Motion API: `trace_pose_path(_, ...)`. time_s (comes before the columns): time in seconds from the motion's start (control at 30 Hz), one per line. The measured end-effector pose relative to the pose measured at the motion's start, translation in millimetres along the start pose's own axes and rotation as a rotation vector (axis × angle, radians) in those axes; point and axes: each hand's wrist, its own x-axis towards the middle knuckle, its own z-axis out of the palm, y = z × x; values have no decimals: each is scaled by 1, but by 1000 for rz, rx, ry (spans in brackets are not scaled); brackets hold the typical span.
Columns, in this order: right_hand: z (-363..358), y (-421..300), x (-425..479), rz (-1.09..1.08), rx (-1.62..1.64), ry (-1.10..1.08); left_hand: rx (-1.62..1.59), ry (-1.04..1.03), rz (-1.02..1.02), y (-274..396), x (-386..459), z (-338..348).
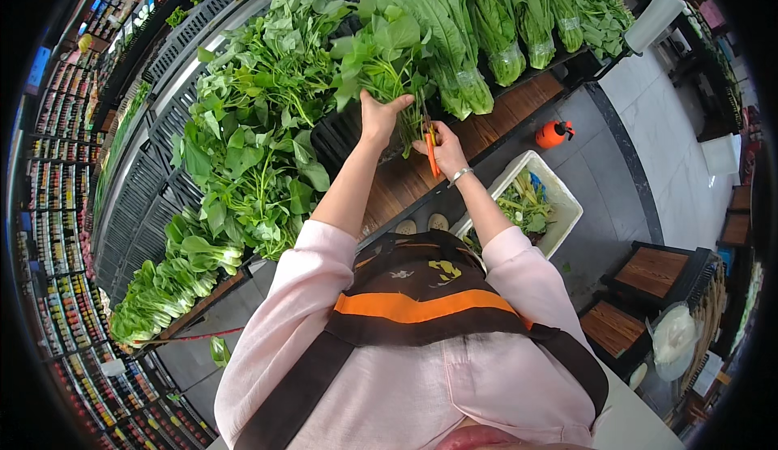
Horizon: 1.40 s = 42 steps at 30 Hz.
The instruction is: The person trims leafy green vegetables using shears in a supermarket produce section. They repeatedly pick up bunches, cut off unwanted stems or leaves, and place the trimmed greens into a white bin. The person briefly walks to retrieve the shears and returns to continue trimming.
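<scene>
My left hand [380, 117] is closed around a bunch of leafy greens [392, 55], its stems hanging down toward the wooden edge of the display. In my right hand [447, 149] are scissors with orange and yellow handles [432, 151], their blades up beside the stems; whether the blades are apart is too small to tell. A large heap of loose leafy greens [258, 115] lies left of the bunch on the black slatted shelf. To the right, several wrapped bundles of long-leaf lettuce [459, 85] rest side by side.
A white foam box [568, 207] holding leaf and stem scraps stands on the floor at my right. Beyond it is an orange spray bottle [552, 134]. Bok choy [176, 286] lines the shelf's lower left. Wooden-topped black stands [653, 270] are at far right. A roll of plastic bags [655, 19] is mounted upper right.
</scene>
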Motion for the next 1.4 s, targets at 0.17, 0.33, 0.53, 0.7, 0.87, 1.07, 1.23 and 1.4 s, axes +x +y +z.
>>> trace_pose_path(0.17,2,23,7,85,-323,82,136,115,-274,-42,21,-8)
trace_pose_path(0.33,2,34,-11,-62,-99,185,139,182,-223,-68,25,-13)
trace_pose_path(0.53,-7,40,-28,154,131,181,117,239,-372,-45,14,-5)
trace_pose_path(0.7,1,45,-36,120,142,176,139,240,-386,-42,13,-4)
trace_pose_path(0.87,2,51,-45,135,239,389,211,237,-395,-40,16,-6)
trace_pose_path(1.07,-14,63,-56,98,13,382,226,241,-358,-56,24,-17)
trace_pose_path(1.23,-84,123,-100,40,-67,650,405,290,-282,-51,18,2)
trace_pose_path(1.4,-151,87,-181,625,-982,901,430,376,-208,-50,8,4)
